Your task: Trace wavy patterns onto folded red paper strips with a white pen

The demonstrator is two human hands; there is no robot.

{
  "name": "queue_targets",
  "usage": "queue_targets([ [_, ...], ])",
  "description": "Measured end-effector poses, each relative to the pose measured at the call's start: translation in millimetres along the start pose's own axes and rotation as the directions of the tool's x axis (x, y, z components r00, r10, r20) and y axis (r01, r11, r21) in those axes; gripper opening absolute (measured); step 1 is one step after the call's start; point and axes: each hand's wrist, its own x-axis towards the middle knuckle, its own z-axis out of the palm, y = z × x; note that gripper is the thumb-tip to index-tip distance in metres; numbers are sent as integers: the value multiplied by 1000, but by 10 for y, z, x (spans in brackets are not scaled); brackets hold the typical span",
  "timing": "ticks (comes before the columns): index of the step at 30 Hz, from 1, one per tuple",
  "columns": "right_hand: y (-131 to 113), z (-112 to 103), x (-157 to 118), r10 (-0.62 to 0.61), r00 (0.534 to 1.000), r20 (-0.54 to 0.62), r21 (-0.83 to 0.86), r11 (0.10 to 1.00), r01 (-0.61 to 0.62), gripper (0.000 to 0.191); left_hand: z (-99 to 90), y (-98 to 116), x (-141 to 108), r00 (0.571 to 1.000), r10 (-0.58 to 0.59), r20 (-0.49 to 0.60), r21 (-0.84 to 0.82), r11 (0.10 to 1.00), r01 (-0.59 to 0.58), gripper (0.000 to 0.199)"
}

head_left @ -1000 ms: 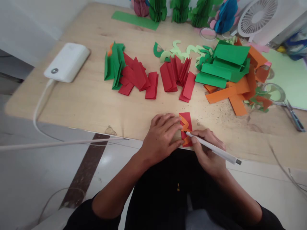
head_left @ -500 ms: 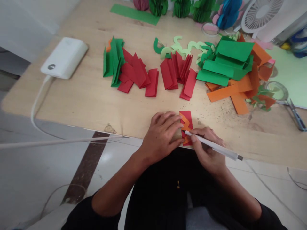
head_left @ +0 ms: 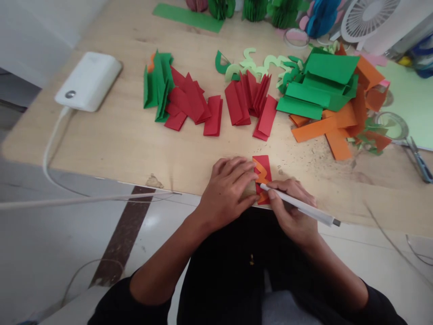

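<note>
Near the table's front edge lies a small folded red paper (head_left: 264,162) with a wavy orange paper cut-out (head_left: 261,170) on top. My left hand (head_left: 230,187) rests over its left side, fingers outstretched and thumb apart, their tips pressing the papers down. A slim white pen (head_left: 301,205) is pinched in my right hand (head_left: 297,212). The pen's tip meets the papers beside the orange cut-out's edge, and its dark grey end points to the lower right. My left fingers and right thumb hide parts of the cut-out.
Folded red papers (head_left: 194,101) lie beyond my hands, with green folded papers (head_left: 158,85) left of them. A green stack (head_left: 331,67) and orange strips (head_left: 341,119) are at right, near scissors (head_left: 419,162). A white power bank (head_left: 89,81) with a cable stands left; a fan (head_left: 368,20) stands behind.
The pen's tip has shifted very slightly, and the view has tilted a little. Both hands keep nearly the same place on the papers.
</note>
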Motion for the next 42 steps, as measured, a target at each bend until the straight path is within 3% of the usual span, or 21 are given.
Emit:
queue_targets([
  [20, -32, -76, -61, -35, 999, -22, -88, 996, 33, 7, 13, 5, -1, 1000, -16, -6, 49, 999, 16, 29],
  [42, -22, -68, -85, -43, 998, -42, -75, 996, 40, 6, 21, 13, -1, 1000, -11, -30, 64, 998, 13, 32],
])
